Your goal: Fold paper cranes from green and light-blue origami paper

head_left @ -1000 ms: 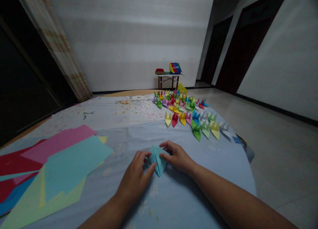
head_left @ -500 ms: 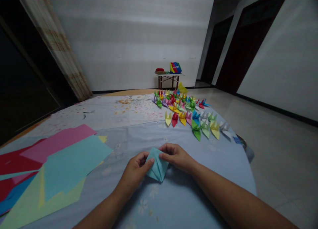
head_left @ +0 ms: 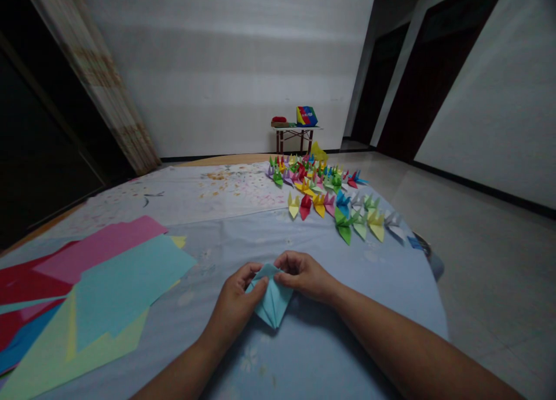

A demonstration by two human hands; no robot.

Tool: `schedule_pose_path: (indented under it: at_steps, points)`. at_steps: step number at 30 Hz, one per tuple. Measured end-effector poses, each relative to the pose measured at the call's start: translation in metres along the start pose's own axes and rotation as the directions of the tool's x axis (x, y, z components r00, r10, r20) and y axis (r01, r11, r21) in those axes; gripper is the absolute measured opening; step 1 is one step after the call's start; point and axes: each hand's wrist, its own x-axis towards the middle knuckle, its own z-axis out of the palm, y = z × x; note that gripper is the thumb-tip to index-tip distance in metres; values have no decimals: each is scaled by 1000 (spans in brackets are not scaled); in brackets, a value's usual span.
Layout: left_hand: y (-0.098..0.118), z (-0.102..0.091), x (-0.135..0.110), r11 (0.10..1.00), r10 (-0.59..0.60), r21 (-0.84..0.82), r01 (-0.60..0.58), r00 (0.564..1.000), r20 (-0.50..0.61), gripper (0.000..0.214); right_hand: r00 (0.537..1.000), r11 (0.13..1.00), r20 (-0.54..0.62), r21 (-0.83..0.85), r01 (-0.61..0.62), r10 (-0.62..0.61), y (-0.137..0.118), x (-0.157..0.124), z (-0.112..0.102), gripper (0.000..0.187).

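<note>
A partly folded light blue paper (head_left: pixel 273 300) is held just above a pale blue cloth (head_left: pixel 313 342). My left hand (head_left: pixel 234 306) pinches its left upper edge, thumb on top. From the right, my right hand (head_left: pixel 304 275) grips the top corner with curled fingers. Both hands are closed on the paper, whose pointed end faces me.
Loose coloured sheets (head_left: pixel 87 290) in teal, pink, red, yellow and blue lie at the left. Several folded paper cranes (head_left: pixel 334 200) stand in rows at the far right of the cloth. A small table (head_left: pixel 295 135) with a colourful box stands by the far wall. Bare floor lies to the right.
The folded blue paper has been lifted off the cloth and tilted. Both hands have drawn together at its top edge.
</note>
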Motion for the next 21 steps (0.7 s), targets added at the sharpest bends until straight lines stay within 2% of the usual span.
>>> schedule_pose_path:
  at_steps: [6,9,15,21]
  points:
    - [-1,1,1,999,-44,-13,43,998,-49,27,1000,999,-15,48,5,-5,-3,1,2,34]
    - [-2,1,1,999,-45,-15,45,997,-63,26,999,993,-20,110,-40,42,-6,0,4,33]
    - [3,0,-1,999,-45,18,45,999,-21,19,995,986,-60,148,-75,84,-11,-1,5,28]
    - [11,0,-4,995,-45,-88,49,998,39,25,993,984,-95,167,-60,77,-11,-1,3,23]
